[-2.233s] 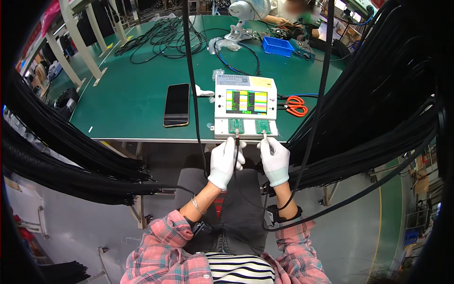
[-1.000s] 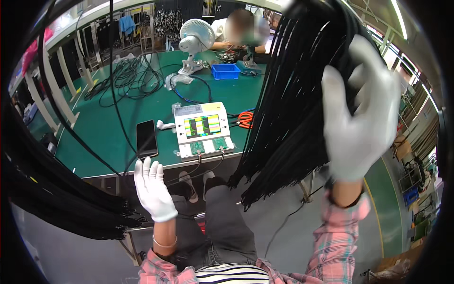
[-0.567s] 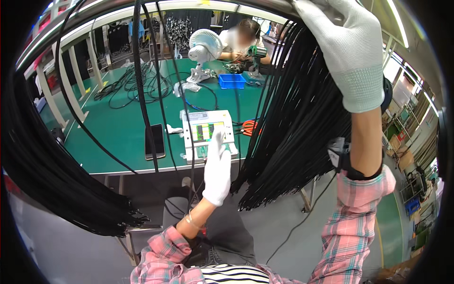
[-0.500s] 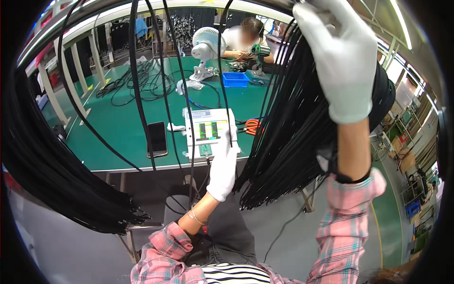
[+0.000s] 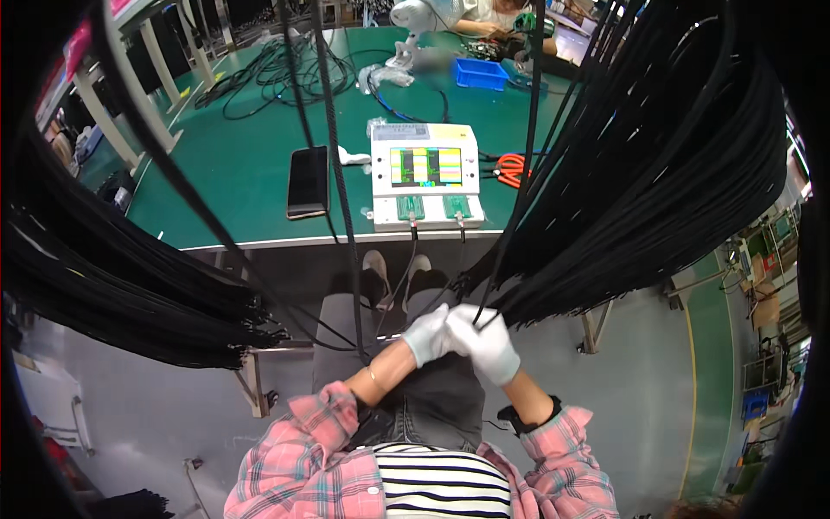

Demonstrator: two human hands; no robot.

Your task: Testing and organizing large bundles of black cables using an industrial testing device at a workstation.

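Note:
Both gloved hands meet above my lap, just in front of the table edge. My right hand [image 5: 489, 346], in a white glove, is closed around a thin black cable [image 5: 521, 203] that comes down from above. Against its fingertips, my left hand [image 5: 427, 336] is closed too; whatever it pinches is hidden between the gloves. Beyond them on the table stands a white tester box [image 5: 383, 177] with a lit colour screen [image 5: 426, 167]. Two green sockets [image 5: 410, 208] sit along its front, each with a dark lead plugged in and hanging over the edge.
Thick bundles of black cables hang at the left [image 5: 130, 285] and right [image 5: 640, 216]. On the green table [image 5: 251, 190] lie a phone [image 5: 309, 182], orange-handled pliers [image 5: 512, 169], a blue tray [image 5: 481, 74] and loose cable coils [image 5: 277, 73]. A person [image 5: 493, 22] works across the table.
My right hand has come down from the overhead cables to my lap. My left hand has drawn back from the tester to meet it. The view has tilted downward.

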